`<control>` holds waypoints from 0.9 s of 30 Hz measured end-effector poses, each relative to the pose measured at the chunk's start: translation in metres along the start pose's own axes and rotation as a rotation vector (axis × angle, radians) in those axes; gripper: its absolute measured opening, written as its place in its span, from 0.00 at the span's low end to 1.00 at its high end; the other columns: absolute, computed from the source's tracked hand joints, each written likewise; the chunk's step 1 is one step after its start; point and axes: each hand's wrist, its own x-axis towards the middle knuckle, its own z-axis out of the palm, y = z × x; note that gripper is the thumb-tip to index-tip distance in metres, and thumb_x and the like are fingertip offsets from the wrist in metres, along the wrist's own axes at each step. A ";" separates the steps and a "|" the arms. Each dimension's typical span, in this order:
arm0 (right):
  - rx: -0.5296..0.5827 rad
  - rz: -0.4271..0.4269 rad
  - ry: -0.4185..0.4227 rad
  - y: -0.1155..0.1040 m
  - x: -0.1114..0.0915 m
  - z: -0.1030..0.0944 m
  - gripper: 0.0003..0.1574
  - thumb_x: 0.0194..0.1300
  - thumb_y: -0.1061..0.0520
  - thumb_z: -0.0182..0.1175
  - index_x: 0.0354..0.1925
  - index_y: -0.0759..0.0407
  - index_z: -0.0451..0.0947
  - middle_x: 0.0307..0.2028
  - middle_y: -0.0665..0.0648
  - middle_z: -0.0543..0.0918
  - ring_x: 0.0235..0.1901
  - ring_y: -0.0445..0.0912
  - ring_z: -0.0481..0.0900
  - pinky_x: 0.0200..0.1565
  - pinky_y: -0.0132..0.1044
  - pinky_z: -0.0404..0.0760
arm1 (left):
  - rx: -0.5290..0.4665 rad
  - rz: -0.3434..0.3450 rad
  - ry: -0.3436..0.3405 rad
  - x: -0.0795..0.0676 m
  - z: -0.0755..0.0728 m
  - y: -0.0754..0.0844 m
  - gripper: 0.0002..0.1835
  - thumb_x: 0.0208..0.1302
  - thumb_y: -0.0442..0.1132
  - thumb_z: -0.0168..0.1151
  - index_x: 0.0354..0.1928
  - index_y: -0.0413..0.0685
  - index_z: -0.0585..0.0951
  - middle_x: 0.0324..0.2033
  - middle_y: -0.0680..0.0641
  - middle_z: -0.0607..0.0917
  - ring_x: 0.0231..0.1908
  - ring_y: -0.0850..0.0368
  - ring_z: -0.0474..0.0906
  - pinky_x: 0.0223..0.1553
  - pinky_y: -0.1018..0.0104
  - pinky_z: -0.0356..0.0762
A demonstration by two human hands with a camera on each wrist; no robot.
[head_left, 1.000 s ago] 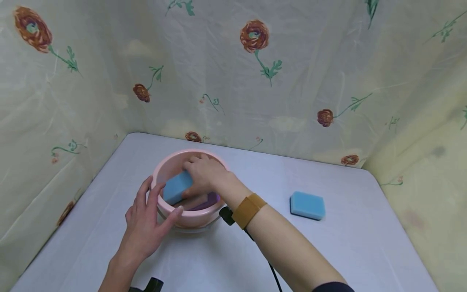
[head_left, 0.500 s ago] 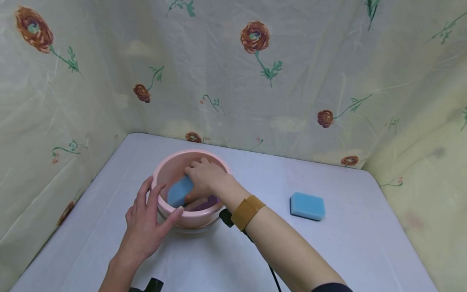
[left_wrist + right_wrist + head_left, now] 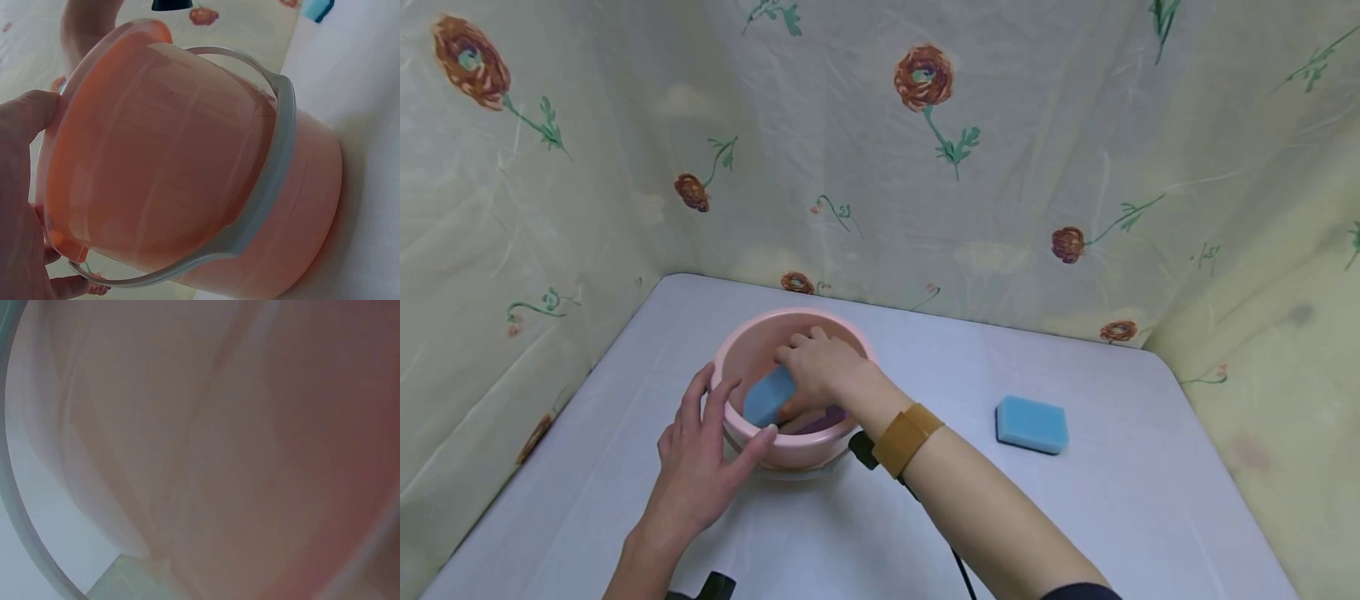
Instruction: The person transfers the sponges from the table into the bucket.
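Observation:
A pink bucket (image 3: 805, 452) stands on the table, its grey handle (image 3: 269, 169) hanging down against the outer wall in the left wrist view. My left hand (image 3: 700, 454) holds the bucket's rim at the near left, thumb toward the front and fingers spread along the left side. Reaching inside the bucket, my right hand (image 3: 822, 367) grips a blue sponge (image 3: 767, 397), with the thumb on its near side. Something purple (image 3: 822, 422) lies lower in the bucket, partly hidden by the right hand. The right wrist view is mostly filled by the blurred bucket wall (image 3: 187, 437).
Another blue sponge (image 3: 1032, 423) with a dark underside lies on the white table (image 3: 925, 517), to the right of the bucket. A flowered curtain (image 3: 880, 167) surrounds the table at the back and sides. A black cable (image 3: 962, 571) trails from the right wrist.
Over the last second my right hand has lowered the blue sponge deeper into the bucket. It has hardly moved in the latter half. The left hand and bucket have stayed put.

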 end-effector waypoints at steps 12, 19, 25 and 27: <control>-0.016 -0.019 0.036 0.000 -0.009 -0.011 0.52 0.58 0.29 0.68 0.74 0.46 0.66 0.71 0.52 0.67 0.70 0.53 0.59 0.67 0.46 0.66 | 0.004 0.008 0.000 -0.001 0.000 0.000 0.43 0.68 0.66 0.57 0.77 0.55 0.55 0.78 0.42 0.38 0.72 0.31 0.47 0.64 0.25 0.42; 0.026 -0.038 0.056 -0.001 -0.016 -0.019 0.51 0.58 0.31 0.69 0.74 0.46 0.66 0.73 0.52 0.65 0.72 0.54 0.58 0.69 0.47 0.62 | 0.006 0.014 0.000 -0.001 0.000 0.000 0.44 0.68 0.64 0.58 0.77 0.54 0.54 0.78 0.42 0.38 0.72 0.31 0.48 0.63 0.25 0.42; 0.057 -0.044 0.090 0.004 -0.023 -0.024 0.50 0.59 0.31 0.69 0.73 0.47 0.67 0.73 0.51 0.64 0.70 0.53 0.61 0.68 0.47 0.65 | 0.007 0.021 0.003 -0.002 0.000 0.000 0.43 0.68 0.64 0.58 0.77 0.55 0.54 0.78 0.42 0.38 0.72 0.31 0.48 0.63 0.24 0.42; 0.063 -0.041 0.097 0.005 -0.025 -0.025 0.50 0.59 0.31 0.69 0.73 0.46 0.66 0.73 0.51 0.64 0.69 0.53 0.61 0.67 0.47 0.65 | 0.010 0.021 0.004 -0.002 0.000 0.001 0.43 0.68 0.64 0.58 0.77 0.55 0.54 0.78 0.42 0.38 0.72 0.31 0.47 0.63 0.24 0.42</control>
